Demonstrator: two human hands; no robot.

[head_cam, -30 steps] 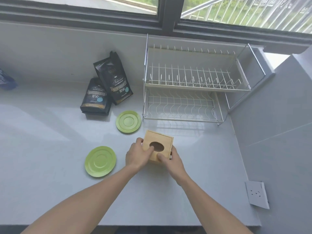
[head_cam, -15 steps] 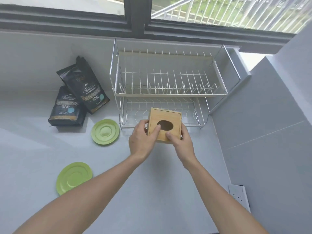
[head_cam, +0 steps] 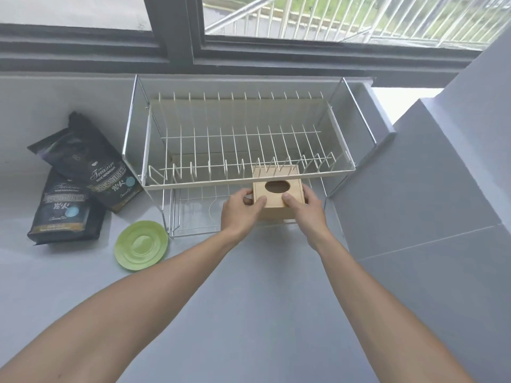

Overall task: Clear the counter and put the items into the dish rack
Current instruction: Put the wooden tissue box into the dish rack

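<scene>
A wooden tissue box [head_cam: 277, 197] with an oval hole in its top is held between both hands, partway into the lower tier of the two-tier wire dish rack [head_cam: 237, 178]. My left hand [head_cam: 240, 211] grips its left side and my right hand [head_cam: 305, 212] its right side. The box's far end is under the upper tier's wires. A green plate [head_cam: 141, 245] lies on the grey counter [head_cam: 235, 313], left of the rack's front corner. Two black coffee bags [head_cam: 83, 186] lean against the back wall at the left.
A grey wall [head_cam: 428, 211] closes off the counter directly right of the rack. A dark-framed window [head_cam: 177, 37] runs along the back above the rack. The rack's upper tier holds nothing.
Both hands have carried the wooden box forward from the counter into the rack's lower tier. My view moved closer, and the second green plate has dropped out of sight.
</scene>
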